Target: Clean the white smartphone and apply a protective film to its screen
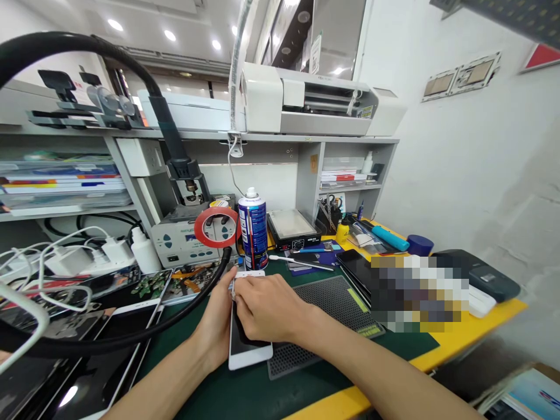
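Observation:
A white-framed smartphone [251, 357] with a dark screen is held above the green mat, its top end pointing away from me. My left hand [217, 318] is closed along the phone's left edge, thumb near the top. Over the upper part of the screen lies my right hand [271, 306], its fingers curled in a pinch at the phone's upper left edge. Whatever sits between those fingertips is too small and covered to make out. Beneath and to the right of the phone is a grey perforated pad [324, 306].
A blue spray can [252, 230], a roll of red tape [217, 244] and a hot-air station [179, 239] stand behind my hands. A black hose [192, 312] crosses on the left, over several phones. More phones [356, 271] and a pixelated patch lie to the right.

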`<action>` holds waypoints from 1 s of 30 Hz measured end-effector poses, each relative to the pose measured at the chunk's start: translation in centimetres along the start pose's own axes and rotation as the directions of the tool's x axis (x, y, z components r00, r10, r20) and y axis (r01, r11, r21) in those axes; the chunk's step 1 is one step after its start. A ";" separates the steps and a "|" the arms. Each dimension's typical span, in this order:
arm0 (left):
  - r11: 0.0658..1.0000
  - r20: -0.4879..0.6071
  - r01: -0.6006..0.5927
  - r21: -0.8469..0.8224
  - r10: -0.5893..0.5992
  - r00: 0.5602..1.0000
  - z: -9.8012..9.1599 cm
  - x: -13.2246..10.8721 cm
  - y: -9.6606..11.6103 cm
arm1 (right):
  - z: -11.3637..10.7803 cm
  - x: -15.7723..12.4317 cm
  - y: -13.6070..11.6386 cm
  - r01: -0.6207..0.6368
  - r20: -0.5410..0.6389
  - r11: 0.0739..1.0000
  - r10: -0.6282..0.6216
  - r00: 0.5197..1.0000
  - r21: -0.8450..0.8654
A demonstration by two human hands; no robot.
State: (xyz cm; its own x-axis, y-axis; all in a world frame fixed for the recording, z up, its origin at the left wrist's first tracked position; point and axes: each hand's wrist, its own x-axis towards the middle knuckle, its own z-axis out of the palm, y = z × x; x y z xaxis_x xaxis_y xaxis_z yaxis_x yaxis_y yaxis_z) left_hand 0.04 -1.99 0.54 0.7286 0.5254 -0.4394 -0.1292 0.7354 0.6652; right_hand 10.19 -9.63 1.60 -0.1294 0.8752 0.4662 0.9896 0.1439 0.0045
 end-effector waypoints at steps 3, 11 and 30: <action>1.000 -0.022 -0.007 0.010 0.007 1.000 0.2 -0.2 0.1 | 0.0 0.0 0.0 0.006 0.012 1.000 -0.007 1.000 0.024; 0.999 -0.043 -0.003 0.033 0.004 0.999 0.2 -0.3 0.1 | -0.1 0.0 -0.1 0.022 0.030 0.999 -0.023 0.999 0.044; 1.000 -0.019 -0.014 -0.002 0.014 1.000 0.2 -0.2 0.1 | -0.3 -0.1 -0.2 0.033 0.043 0.999 -0.034 0.999 0.025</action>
State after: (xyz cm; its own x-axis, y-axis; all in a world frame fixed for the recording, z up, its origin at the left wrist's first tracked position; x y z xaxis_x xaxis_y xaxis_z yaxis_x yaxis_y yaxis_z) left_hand 0.02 -2.09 0.76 0.7137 0.5439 -0.4414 -0.1411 0.7289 0.6699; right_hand 9.98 -9.90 1.86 -0.1651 0.8890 0.4272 0.9830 0.1838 -0.0025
